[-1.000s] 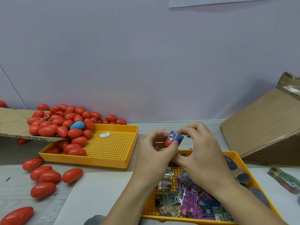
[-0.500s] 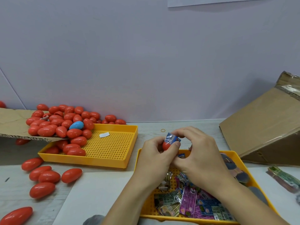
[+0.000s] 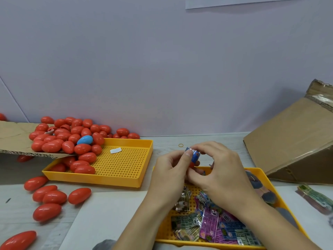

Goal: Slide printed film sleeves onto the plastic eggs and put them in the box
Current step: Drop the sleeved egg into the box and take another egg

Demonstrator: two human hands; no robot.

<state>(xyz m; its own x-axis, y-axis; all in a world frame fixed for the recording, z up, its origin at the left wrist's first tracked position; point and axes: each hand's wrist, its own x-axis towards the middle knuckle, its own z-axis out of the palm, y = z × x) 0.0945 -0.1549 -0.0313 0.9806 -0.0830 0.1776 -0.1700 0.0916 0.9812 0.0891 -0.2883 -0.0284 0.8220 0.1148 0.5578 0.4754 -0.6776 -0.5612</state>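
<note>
Lower now, both hands (image 3: 198, 170) have pushed the sleeve (image 3: 195, 156) further down the egg (image 3: 191, 165).

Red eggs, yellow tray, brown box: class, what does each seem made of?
Red eggs: probably hard plastic, glossy, with bright highlights. Yellow tray: likely moulded plastic, duller sheen, floor dotted with a regular grid of holes or dimples. Brown box: corrugated cardboard, matt, with a frayed top edge.

You face a plain pale lilac wall (image 3: 162, 69) that fills most of your view under soft, even light. 1 pale strip (image 3: 234, 1) runs along the wall's top edge, and 1 thin diagonal line (image 3: 14, 100) crosses it low on your left. Below the wall lies a light grey wood-grain tabletop (image 3: 207, 139), meeting its base.
</note>
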